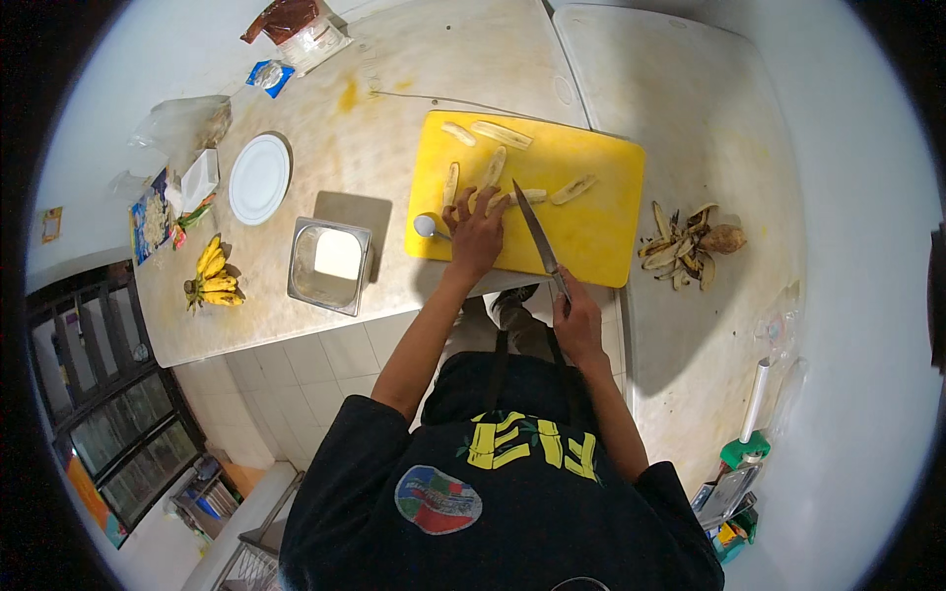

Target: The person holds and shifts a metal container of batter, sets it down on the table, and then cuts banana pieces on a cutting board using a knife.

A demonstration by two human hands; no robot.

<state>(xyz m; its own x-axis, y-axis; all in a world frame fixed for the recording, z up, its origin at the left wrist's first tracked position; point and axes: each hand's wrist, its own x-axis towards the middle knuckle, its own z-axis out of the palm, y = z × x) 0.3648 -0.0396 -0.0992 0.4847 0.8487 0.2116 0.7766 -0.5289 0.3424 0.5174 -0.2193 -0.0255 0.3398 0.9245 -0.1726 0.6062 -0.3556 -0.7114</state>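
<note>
A yellow cutting board [584,236] lies before me with several peeled, flat banana pieces on it. My left hand [477,240] rests over the board's left half with its fingers spread. Its fingertips are at the lower ends of an upright banana piece [494,164] and a sideways one [531,196]; whether they press on them I cannot tell. In my right hand [579,321] is the handle of a kitchen knife [535,227], its blade pointing away over the board. Left of my left hand lies a small spoon [424,225], its handle partly hidden.
A metal container [304,277] with white contents stands left of the board. Further left are a bunch of bananas [214,277], a white plate [259,179] and a plastic bag [188,122]. Banana peels [684,244] lie to the right. The table's front edge [273,337] is near me.
</note>
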